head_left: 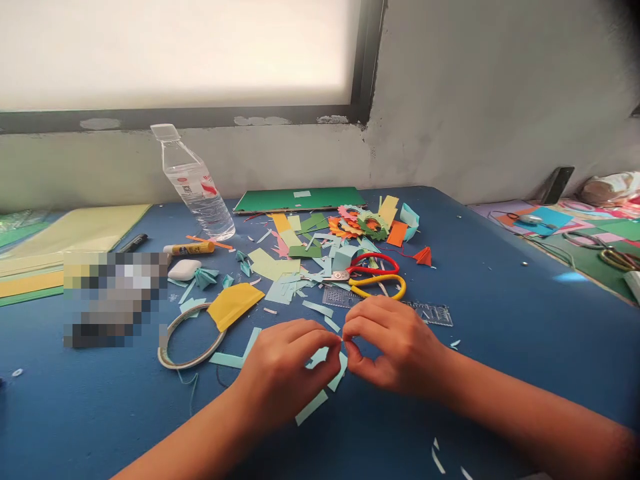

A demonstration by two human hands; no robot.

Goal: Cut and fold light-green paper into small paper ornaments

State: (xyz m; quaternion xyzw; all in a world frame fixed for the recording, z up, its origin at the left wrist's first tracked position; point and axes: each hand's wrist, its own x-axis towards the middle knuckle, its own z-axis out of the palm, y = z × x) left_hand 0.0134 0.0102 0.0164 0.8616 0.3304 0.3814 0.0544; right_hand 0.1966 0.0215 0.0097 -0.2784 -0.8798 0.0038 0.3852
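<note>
While both hands meet over the blue table (500, 320), the left hand (280, 373) and right hand (395, 347) each pinch thumb to forefinger on a small pale-blue strip (334, 375), which shows between and just under the fingertips. The work looks like folding or creasing that strip, at a fine stage. A next move would seem to call for a steady pinch and small, even finger pressure, since the paper is thin. More strips lie below the left fingers; scissors (375, 273) and a clear ruler (430, 312) rest just beyond the right knuckles, a tape ring (173, 347) off to the left.
</note>
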